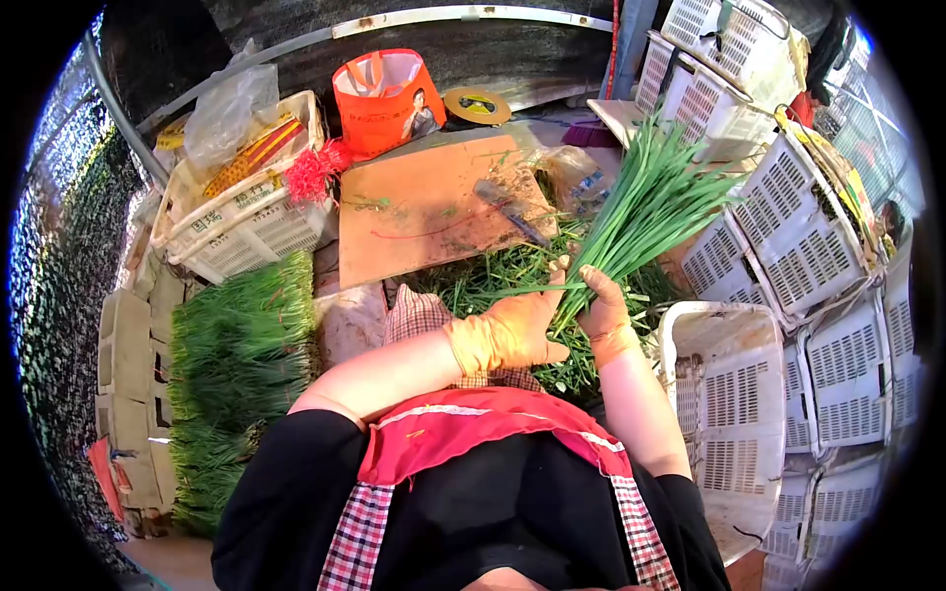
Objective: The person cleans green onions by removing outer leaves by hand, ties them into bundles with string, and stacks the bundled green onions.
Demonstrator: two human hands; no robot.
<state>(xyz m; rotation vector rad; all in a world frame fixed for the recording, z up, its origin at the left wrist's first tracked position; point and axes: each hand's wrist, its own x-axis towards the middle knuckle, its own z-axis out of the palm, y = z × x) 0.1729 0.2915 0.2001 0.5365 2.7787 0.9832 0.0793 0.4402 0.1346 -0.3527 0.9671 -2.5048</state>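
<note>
A bunch of long green chives (645, 207) fans out toward the upper right. My right hand (606, 317), in an orange glove, is closed around its lower end. Beside it, my left hand (512, 330), in the same kind of glove, has its thumb and fingers apart. Its fingertips are near the stems, and whether they touch is unclear. A few leaves stick out sideways past the left fingers. Loose green leaves and trimmings (463, 286) lie in a heap beneath and beyond both hands.
A wooden board (394, 222) bears a knife (510, 212) and scraps. Bundled chives (241, 364) are stacked at left, below a white crate (251, 222). An orange bag (379, 103) and a tape roll (476, 105) stand behind. At right are a white basket (734, 414) and several stacked crates (803, 231).
</note>
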